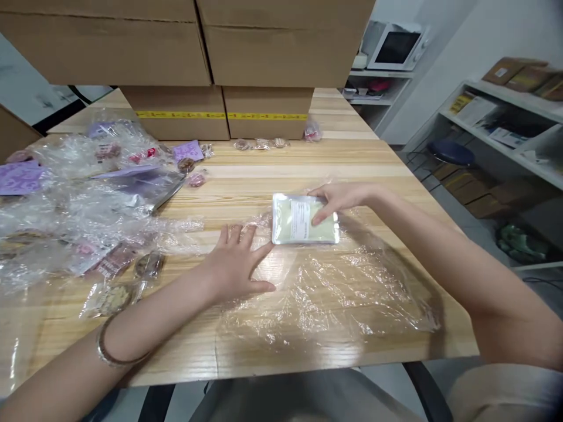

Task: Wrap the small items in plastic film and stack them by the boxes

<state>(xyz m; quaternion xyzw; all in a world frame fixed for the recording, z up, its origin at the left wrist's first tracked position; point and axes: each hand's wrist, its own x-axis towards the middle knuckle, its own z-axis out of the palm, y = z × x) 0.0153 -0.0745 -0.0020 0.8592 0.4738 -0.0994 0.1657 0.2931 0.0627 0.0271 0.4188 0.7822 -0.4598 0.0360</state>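
Observation:
My right hand (338, 199) grips a flat, pale green foil pouch (285, 220) with a white printed label, thumb on its front face and the other fingers behind it. The pouch is held over a large clear plastic bag (334, 293) that lies crinkled on the wooden table. My left hand (240, 264) rests palm down with its fingers spread at the left side of this bag. Its index fingertip is close to the pouch's lower left corner; whether they touch I cannot tell.
Clear plastic packets (101, 199) and purple printed cards (188, 150) are heaped on the left of the table (352, 158). Large cardboard boxes (185, 111) are stacked at the back. Small wrapped pieces (263, 144) lie before them. Shelves and a microwave (396, 47) stand beyond.

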